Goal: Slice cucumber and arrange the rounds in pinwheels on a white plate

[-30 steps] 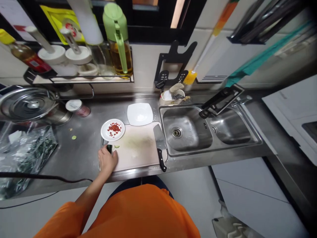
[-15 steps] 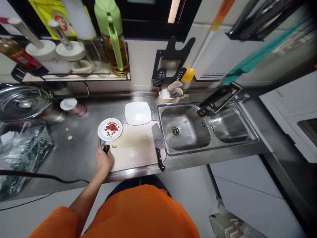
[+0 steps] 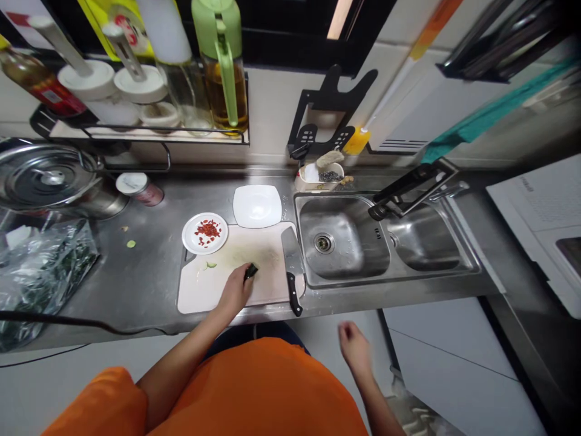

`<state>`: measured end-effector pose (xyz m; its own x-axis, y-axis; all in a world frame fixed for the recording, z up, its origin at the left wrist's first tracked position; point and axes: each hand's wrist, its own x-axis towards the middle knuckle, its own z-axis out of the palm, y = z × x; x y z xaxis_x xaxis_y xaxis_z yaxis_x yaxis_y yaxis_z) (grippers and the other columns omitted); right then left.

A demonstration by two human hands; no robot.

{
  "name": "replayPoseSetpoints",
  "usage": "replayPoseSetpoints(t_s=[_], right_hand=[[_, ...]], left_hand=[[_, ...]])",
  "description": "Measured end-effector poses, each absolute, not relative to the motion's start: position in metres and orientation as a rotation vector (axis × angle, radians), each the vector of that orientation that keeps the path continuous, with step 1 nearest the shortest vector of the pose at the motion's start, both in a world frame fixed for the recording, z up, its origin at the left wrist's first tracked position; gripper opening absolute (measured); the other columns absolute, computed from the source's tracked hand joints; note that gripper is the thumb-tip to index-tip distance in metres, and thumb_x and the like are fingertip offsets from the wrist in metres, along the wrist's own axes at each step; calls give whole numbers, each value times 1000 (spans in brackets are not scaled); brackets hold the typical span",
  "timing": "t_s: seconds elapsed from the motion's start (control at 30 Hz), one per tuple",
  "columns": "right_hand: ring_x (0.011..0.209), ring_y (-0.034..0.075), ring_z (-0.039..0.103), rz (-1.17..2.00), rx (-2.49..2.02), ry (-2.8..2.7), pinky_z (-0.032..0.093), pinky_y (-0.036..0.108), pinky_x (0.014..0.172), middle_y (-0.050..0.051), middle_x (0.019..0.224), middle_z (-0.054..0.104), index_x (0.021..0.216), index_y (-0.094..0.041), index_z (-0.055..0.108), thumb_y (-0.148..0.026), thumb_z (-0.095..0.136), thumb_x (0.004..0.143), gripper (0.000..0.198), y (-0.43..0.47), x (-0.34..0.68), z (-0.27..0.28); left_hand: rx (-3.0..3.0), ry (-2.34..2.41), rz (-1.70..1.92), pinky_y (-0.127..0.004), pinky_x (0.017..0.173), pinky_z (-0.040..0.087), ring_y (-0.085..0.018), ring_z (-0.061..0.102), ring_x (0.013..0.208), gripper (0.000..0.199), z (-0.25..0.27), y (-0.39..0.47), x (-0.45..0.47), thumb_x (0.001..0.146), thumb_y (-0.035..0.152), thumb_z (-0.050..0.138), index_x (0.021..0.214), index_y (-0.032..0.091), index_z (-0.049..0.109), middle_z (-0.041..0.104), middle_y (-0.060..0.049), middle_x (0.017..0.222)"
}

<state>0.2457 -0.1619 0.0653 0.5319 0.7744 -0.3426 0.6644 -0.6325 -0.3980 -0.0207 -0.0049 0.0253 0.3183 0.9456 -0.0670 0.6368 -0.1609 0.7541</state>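
Note:
My left hand [image 3: 236, 289] is closed on a short, dark green piece of cucumber [image 3: 251, 271] over the middle of the white cutting board [image 3: 200, 297]. Small pale green scraps [image 3: 210, 264] lie on the board's left part. A cleaver [image 3: 293, 254] with a black handle rests along the board's right edge, blade pointing away from me. My right hand [image 3: 355, 349] hangs in the air in front of the counter, below the sink, fingers curled in and nothing visible in them; it is slightly blurred. A round white plate [image 3: 187, 236] of chopped red pieces overlaps the board's far left corner.
Behind the board is a white square plate [image 3: 257, 206]. To the right is a double sink [image 3: 342, 239] with a black faucet [image 3: 399, 194]. On the left are a plastic bag of greens [image 3: 54, 272], a lidded pot [image 3: 49, 178] and a can [image 3: 140, 189].
My left hand has moved right across the board with the cucumber piece, from the left edge to the middle. My right hand has come into view at the lower right.

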Motion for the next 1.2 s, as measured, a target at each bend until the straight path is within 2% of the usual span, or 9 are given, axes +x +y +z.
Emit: replayPoseSetpoints(t_s=[0.1, 0.23, 0.37, 0.5, 0.67, 0.77, 0.87, 1.0, 1.2], right_hand=[[74, 18, 56, 704, -2444, -1464, 42, 30, 71, 6, 77, 60, 80, -18, 57, -23, 40, 90, 21, -115, 220, 54], [90, 22, 53, 635, -2348, -1787, 40, 31, 79, 10, 92, 58, 95, -15, 54, -27, 48, 86, 16, -59, 181, 50], [92, 23, 53, 602, -2506, -1786, 41, 34, 81, 13, 100, 55, 112, -14, 51, -22, 48, 86, 27, -50, 171, 46], [88, 22, 55, 651, -2541, -1747, 42, 32, 80, 13, 100, 55, 125, -14, 45, -15, 46, 83, 42, -54, 179, 39], [88, 23, 56, 631, -2480, -1514, 43, 33, 80, 13, 97, 58, 122, -8, 45, -12, 45, 74, 48, -57, 196, 42], [91, 23, 56, 639, -2339, -1519, 43, 34, 82, 12, 99, 61, 116, -12, 49, -11, 41, 71, 46, -62, 208, 55], [89, 21, 58, 742, -2222, -1594, 43, 30, 78, 9, 95, 63, 114, -15, 52, -11, 40, 73, 43, -64, 209, 67], [82, 19, 60, 910, -2120, -1759, 41, 25, 73, 8, 89, 66, 107, -17, 57, -21, 41, 85, 28, -55, 195, 73], [81, 18, 59, 969, -2142, -1988, 36, 24, 70, 7, 87, 66, 110, -18, 57, -26, 40, 91, 27, -35, 175, 65]], left_hand=[[1948, 1363, 570, -40, 93, 46, -22, 55, 102, 36, 16, -4, -6, 83, 15, 44, 117, 17, 54, 59, -11, 106], [2039, 1420, 525, -39, 91, 47, -22, 55, 99, 36, 8, -2, -7, 83, 14, 44, 117, 18, 55, 58, -10, 102], [2122, 1487, 475, -42, 93, 44, -24, 53, 99, 34, 9, -2, -11, 84, 16, 46, 116, 19, 56, 60, -10, 101], [2083, 1504, 474, -42, 92, 44, -25, 53, 101, 36, 10, -2, -12, 83, 24, 53, 119, 19, 53, 60, -10, 104], [1990, 1580, 432, -44, 94, 43, -28, 53, 106, 49, 7, -5, -26, 78, 29, 61, 124, 18, 48, 59, -11, 109], [1959, 1574, 426, -45, 96, 42, -28, 52, 108, 50, 6, -9, -36, 77, 31, 62, 124, 18, 48, 58, -11, 112], [1942, 1548, 459, -43, 95, 43, -27, 53, 108, 51, 5, -12, -36, 76, 32, 64, 123, 19, 48, 59, -10, 112], [1936, 1510, 544, -43, 93, 45, -25, 55, 105, 47, 3, -9, -23, 77, 32, 64, 120, 19, 50, 59, -10, 111], [1955, 1488, 635, -39, 91, 47, -21, 58, 99, 25, -3, -2, -15, 84, 29, 55, 107, 19, 56, 63, -8, 104]])
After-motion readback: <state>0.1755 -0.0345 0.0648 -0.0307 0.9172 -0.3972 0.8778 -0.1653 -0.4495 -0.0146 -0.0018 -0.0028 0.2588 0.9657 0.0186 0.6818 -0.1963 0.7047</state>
